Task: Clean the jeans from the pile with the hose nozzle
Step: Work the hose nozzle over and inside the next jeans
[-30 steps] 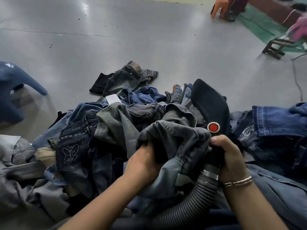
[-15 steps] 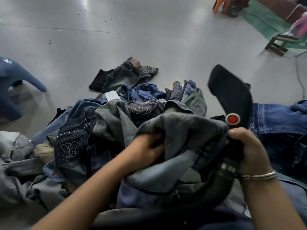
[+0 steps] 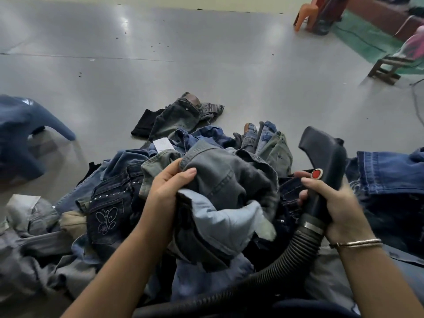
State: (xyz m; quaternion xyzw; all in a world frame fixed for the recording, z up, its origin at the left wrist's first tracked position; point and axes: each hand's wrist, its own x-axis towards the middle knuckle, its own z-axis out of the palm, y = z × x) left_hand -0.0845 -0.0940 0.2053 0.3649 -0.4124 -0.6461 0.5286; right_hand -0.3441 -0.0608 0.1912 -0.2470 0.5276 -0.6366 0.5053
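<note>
- Grey jeans (image 3: 229, 180) pinched at waistband by left hand (image 3: 168, 182); should be pulled taut.
- Hose nozzle (image 3: 325, 157) gripped by right hand (image 3: 332, 203); mouth should be pressed flat on fabric.

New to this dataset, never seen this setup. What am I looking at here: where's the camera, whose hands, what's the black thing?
There is no robot here. A person wears a wide-angle camera on the head, looking forward and down, so the two bare arms coming in from the bottom edge are their own.

The left hand grips a bunched pair of grey jeans lifted off the pile of jeans on the grey floor. The right hand holds a black hose nozzle with a red button; a ribbed hose runs from it toward the bottom of the picture. The nozzle's mouth points up and away, beside the grey jeans, not on them.

Further off: a blue plastic stool at left, an orange chair at top right.
</note>
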